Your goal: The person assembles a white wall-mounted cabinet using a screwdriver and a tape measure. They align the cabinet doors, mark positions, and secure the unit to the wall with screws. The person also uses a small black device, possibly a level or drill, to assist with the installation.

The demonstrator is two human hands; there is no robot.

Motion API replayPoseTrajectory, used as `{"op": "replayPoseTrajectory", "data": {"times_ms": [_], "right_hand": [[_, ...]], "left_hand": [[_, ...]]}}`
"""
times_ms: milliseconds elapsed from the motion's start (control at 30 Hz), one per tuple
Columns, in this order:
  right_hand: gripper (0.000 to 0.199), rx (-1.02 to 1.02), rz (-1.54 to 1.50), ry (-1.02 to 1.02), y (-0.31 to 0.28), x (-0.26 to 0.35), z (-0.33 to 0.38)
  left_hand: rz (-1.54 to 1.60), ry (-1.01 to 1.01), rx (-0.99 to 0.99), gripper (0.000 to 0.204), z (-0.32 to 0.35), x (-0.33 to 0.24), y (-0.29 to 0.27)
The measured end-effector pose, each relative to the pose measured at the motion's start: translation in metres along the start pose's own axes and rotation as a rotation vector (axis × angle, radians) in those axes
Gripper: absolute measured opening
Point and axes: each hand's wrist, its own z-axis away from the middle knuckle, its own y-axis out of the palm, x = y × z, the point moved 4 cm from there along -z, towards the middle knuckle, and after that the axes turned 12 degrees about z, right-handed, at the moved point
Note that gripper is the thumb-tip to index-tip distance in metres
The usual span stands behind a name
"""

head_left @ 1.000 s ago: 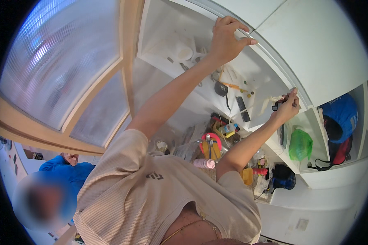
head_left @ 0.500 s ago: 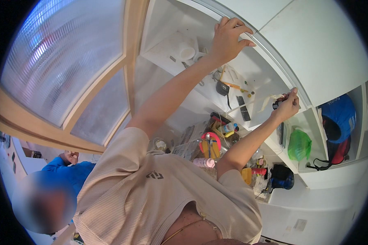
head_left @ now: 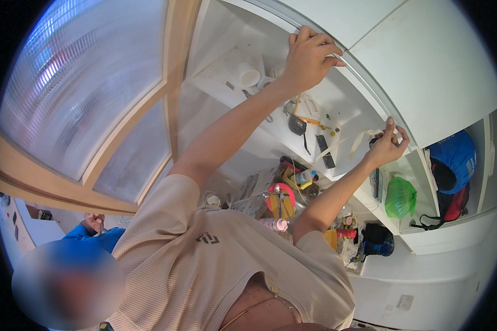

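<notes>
Overhead, my left hand (head_left: pixel 312 62) is closed on the thin metal edge strip (head_left: pixel 364 80) along the lower front of the white cabinet. Its fingers lie over the strip, with the thumb bent below. Farther right along that strip, my right hand (head_left: pixel 389 148) is raised, one fingertip at the edge and the other fingers curled. A cream ribbon (head_left: pixel 358 144) hangs from beside its fingers in a loose loop. A small dark piece (head_left: pixel 374 139), partly hidden, sits against the same hand; I cannot make out what it is.
On the shelf lie a tape measure (head_left: pixel 297 125), a black bar (head_left: pixel 325 151) and a white cup (head_left: pixel 248 74). A green bag (head_left: pixel 400 197) and blue bag (head_left: pixel 453 160) fill right compartments. A wooden-framed door (head_left: pixel 171 83) stands left; a person in blue (head_left: pixel 94 240) is behind.
My left hand keeps its grip on the strip. The fingers of my right hand have spread a little at the edge, and the cream ribbon has shifted. The view has moved slightly.
</notes>
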Motion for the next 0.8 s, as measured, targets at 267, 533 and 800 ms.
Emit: {"op": "replayPoseTrajectory", "data": {"times_ms": [267, 533, 800], "right_hand": [[0.036, 0.015, 0.085, 0.063, 0.000, 0.011, 0.002], [0.054, 0.109, 0.251, -0.004, -0.006, 0.009, 0.013], [0.061, 0.019, 0.399, -0.009, -0.031, -0.007, 0.007]], "left_hand": [[-0.035, -0.033, -0.011, 0.023, -0.002, -0.005, -0.004], [-0.154, -0.036, -0.017, 0.053, 0.030, -0.019, -0.032], [-0.116, -0.040, 0.089, 0.050, 0.011, -0.013, -0.027]]}}
